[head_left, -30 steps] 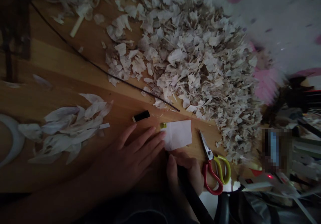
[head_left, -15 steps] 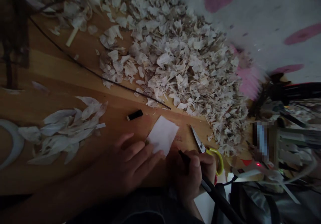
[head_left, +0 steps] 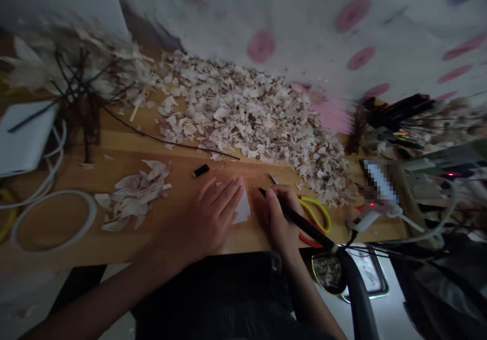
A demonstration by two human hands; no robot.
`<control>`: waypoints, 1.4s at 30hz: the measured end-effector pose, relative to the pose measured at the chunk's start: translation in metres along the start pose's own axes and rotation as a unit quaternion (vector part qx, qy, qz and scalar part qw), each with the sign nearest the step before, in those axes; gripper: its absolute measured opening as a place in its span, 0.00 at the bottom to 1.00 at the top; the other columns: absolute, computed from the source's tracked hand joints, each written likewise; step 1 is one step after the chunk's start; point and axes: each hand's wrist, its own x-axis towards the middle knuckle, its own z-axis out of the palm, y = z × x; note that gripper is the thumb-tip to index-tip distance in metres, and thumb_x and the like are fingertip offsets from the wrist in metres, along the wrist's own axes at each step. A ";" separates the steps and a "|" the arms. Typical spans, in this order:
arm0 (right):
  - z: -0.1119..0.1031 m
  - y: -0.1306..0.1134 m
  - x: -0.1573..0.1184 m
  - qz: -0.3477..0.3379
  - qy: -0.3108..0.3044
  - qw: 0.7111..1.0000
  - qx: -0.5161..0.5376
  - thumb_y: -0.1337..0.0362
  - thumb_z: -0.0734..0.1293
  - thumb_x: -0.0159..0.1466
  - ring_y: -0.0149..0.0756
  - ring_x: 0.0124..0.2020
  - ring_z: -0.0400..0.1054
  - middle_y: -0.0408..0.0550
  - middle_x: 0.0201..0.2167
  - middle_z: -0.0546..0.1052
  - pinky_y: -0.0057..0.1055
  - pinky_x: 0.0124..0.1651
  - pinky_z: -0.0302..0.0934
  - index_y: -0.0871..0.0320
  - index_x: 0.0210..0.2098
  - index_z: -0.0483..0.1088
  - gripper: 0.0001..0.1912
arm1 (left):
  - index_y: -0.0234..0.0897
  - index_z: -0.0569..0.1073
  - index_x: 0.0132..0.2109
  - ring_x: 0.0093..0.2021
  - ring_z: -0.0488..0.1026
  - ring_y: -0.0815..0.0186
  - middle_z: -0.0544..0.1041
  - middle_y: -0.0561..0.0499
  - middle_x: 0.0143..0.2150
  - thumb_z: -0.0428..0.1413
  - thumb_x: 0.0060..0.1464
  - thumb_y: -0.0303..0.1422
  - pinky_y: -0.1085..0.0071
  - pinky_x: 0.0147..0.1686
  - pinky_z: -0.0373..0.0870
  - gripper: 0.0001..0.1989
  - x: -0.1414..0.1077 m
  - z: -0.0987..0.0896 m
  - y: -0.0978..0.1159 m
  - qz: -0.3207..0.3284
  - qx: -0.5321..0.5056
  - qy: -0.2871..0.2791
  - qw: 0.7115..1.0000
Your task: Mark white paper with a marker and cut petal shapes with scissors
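The left hand lies open, fingertips pressing the white paper, its long axis running near to far between both hands; the right hand clenches a black pen-like tool (tip just right of the paper).

Bare forearms and hands above dark trousers.

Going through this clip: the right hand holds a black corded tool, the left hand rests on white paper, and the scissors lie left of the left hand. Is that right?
No: the scissors lie to the right of the right hand, as the head view shows. The rest stands.
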 end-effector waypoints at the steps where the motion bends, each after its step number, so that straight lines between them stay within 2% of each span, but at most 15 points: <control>1: 0.004 -0.002 0.004 -0.011 -0.003 1.000 0.010 0.53 0.67 0.64 0.32 0.23 0.63 0.38 0.21 0.69 0.28 0.27 0.59 0.55 0.29 0.68 0.13 | 0.24 0.61 0.65 0.68 0.57 0.53 0.61 0.39 0.69 0.43 0.68 0.30 0.51 0.66 0.50 0.23 0.002 0.002 0.002 -0.011 0.010 -0.005 1.000; 6: 0.030 -0.008 0.021 -0.065 0.015 0.996 0.055 0.54 0.62 0.67 0.33 0.25 0.63 0.40 0.22 0.68 0.30 0.31 0.60 0.55 0.25 0.65 0.17 | 0.25 0.60 0.66 0.70 0.54 0.53 0.59 0.39 0.70 0.40 0.69 0.34 0.51 0.67 0.50 0.25 0.008 0.015 0.007 -0.075 0.032 -0.072 0.994; 10: 0.041 -0.003 0.030 -0.097 -0.001 0.994 0.045 0.53 0.63 0.65 0.34 0.24 0.63 0.39 0.21 0.68 0.30 0.30 0.58 0.55 0.24 0.65 0.17 | 0.25 0.61 0.66 0.70 0.54 0.54 0.60 0.38 0.69 0.40 0.68 0.34 0.52 0.67 0.52 0.25 0.007 0.016 0.006 -0.079 0.021 -0.078 0.994; 22: 0.041 0.001 0.031 -0.118 -0.042 0.991 -0.044 0.51 0.62 0.67 0.36 0.24 0.66 0.42 0.21 0.71 0.32 0.30 0.58 0.54 0.24 0.68 0.19 | 0.23 0.61 0.66 0.70 0.54 0.53 0.60 0.37 0.69 0.41 0.68 0.33 0.49 0.67 0.51 0.25 0.009 0.017 0.006 -0.087 -0.004 -0.069 0.994; 34: 0.040 0.000 0.028 -0.120 -0.031 0.990 -0.061 0.50 0.60 0.68 0.36 0.22 0.64 0.41 0.20 0.69 0.31 0.27 0.56 0.54 0.24 0.65 0.20 | 0.24 0.60 0.66 0.70 0.53 0.54 0.59 0.39 0.70 0.41 0.68 0.34 0.50 0.68 0.48 0.25 0.009 0.016 0.006 -0.100 -0.017 -0.086 0.991; 42: 0.040 0.002 0.028 -0.127 -0.035 0.988 -0.082 0.50 0.61 0.67 0.37 0.24 0.66 0.42 0.21 0.71 0.33 0.31 0.59 0.54 0.25 0.67 0.19 | 0.23 0.61 0.66 0.70 0.54 0.53 0.60 0.38 0.69 0.41 0.67 0.33 0.49 0.67 0.50 0.25 0.008 0.018 0.006 -0.098 -0.013 -0.073 0.992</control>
